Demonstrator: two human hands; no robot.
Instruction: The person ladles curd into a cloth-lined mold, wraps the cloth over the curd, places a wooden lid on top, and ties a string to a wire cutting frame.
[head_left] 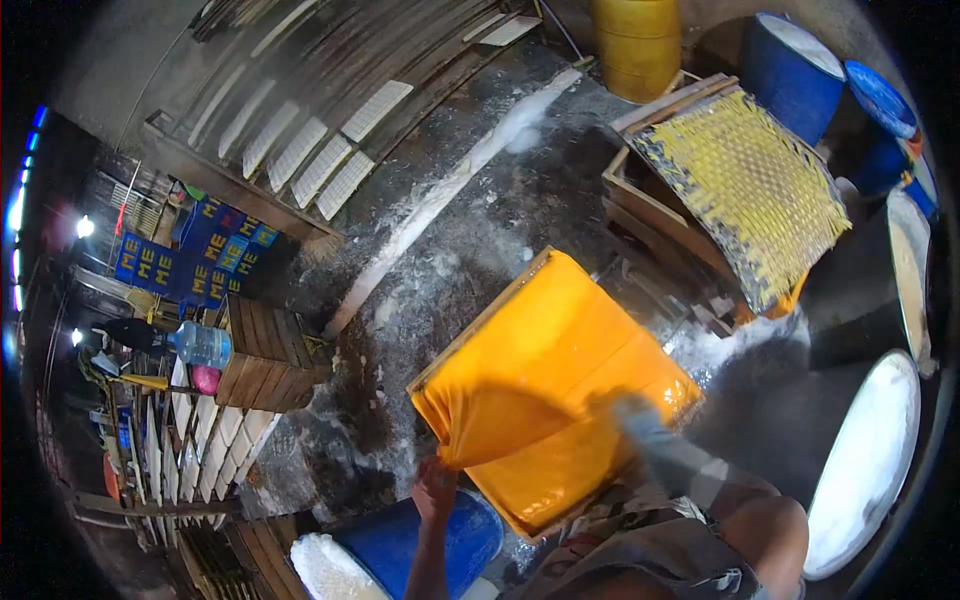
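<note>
My left hand (pixel 435 487) is closed on a gathered corner of an orange cloth (pixel 590 330). That corner is pulled up into a fold, with creases running from it across the cloth. The sheet covers a square wooden-edged box or frame (pixel 480 325), whose contents are hidden. Over the cloth's right part, my right hand (pixel 637 420) is smeared by motion, with something grey over the hand and forearm. Its fingers cannot be made out, nor whether it touches the cloth. Beside my left hand stands a blue barrel (pixel 465 535).
A wooden box with a yellow woven cover (pixel 745 190) stands at the upper right, near blue barrels (pixel 795 80) and a yellow barrel (pixel 637 50). A large round vessel of white material (pixel 865 470) is at the right. White slabs (pixel 300 155) lie on a rack behind the wet floor.
</note>
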